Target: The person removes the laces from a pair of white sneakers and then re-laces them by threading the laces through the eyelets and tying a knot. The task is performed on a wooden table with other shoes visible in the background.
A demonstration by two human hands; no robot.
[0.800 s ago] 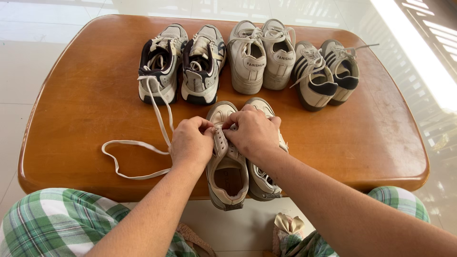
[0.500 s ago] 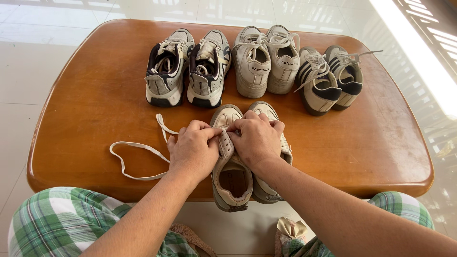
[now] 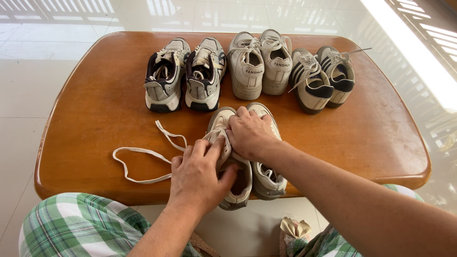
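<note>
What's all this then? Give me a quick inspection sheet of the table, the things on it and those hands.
Surface: glossy brown wooden table, rounded corners.
Job's things: beige shoe at the near edge beside its mate; loose white lace trailing left on the wood.
Clutter: three sneaker pairs in a back row: grey-black, off-white, striped.
Hands: left hand grips the beige shoe's side; right hand rests on its front.
Cables: nothing seen.
Surroundings: pale tiled floor, green plaid trousers.
</note>
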